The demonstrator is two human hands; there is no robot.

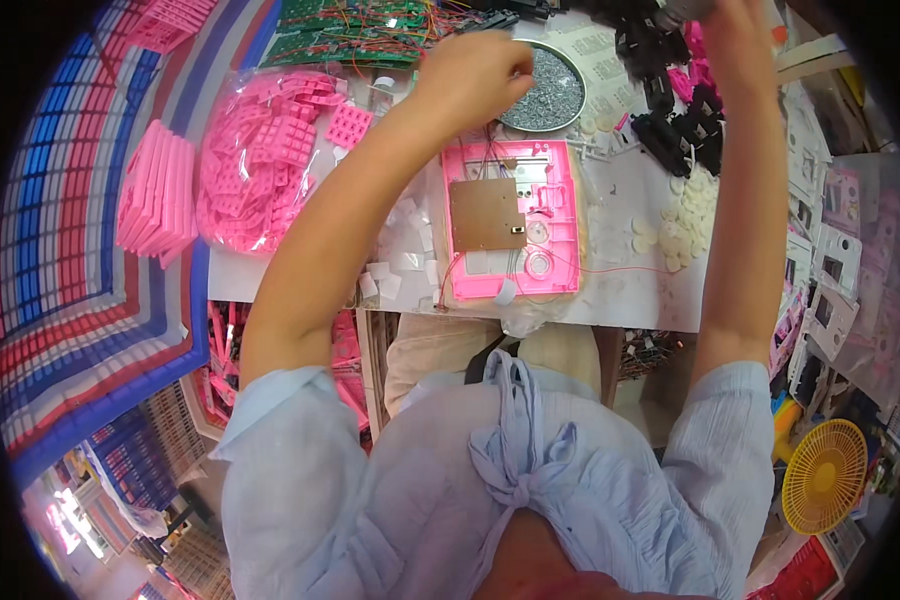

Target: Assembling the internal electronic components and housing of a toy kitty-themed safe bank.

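Observation:
My left hand (482,78) is over the left rim of a round tin (582,88) filled with small grey metal pieces (550,92) that look like screws. Its fingers are curled together; whatever they pinch is too small to make out. Far right, my right hand (738,35) reaches to the top edge beside a grey rounded thing (686,9), and its fingers are mostly cut off. Between my forearms lies an open pink plastic housing (572,220). A brown circuit board (485,212) sits in it, with thin wires running out.
Left of my left forearm stands a clear bag of pink keypad parts (260,160), beside stacked pink panels (157,190). Green circuit boards (340,35) with red wires lie at the back. Black parts (660,140) and cream discs (685,225) are near my right forearm.

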